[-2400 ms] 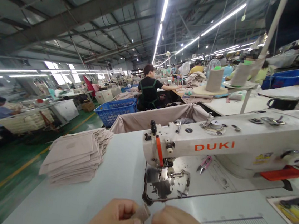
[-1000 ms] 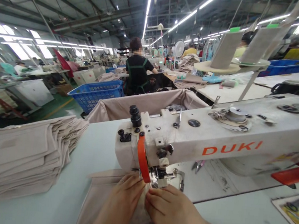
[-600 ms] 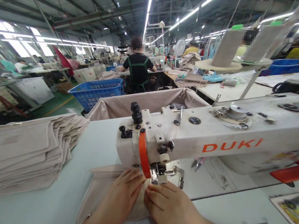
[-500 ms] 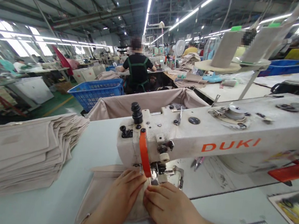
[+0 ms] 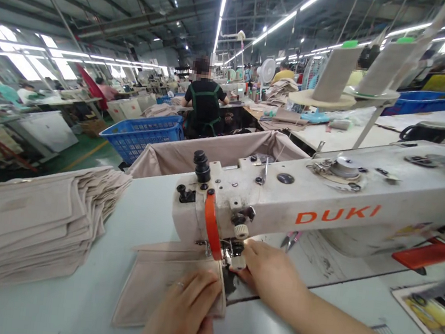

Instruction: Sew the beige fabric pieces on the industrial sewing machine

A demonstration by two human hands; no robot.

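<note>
A beige fabric piece with stitched edges lies flat on the sewing machine's bed, its right edge at the presser foot. My left hand rests on this piece, fingers bent and close together, holding it down near its right edge. At the right of the needle area, my right hand has its fingers drawn together beside the machine head. Whatever lies between those fingertips is hidden. The white sewing machine carries an orange guard in front of its needle bar.
A stack of beige fabric pieces covers the table's left side. Small thread snips lie behind the machine arm. Beyond are a cloth-lined bin, a blue basket and a seated person. Thread cones stand at right.
My right hand has left the fabric and moved up and right to the needle area. My left hand has slid down toward me on the piece, uncovering its upper part.
</note>
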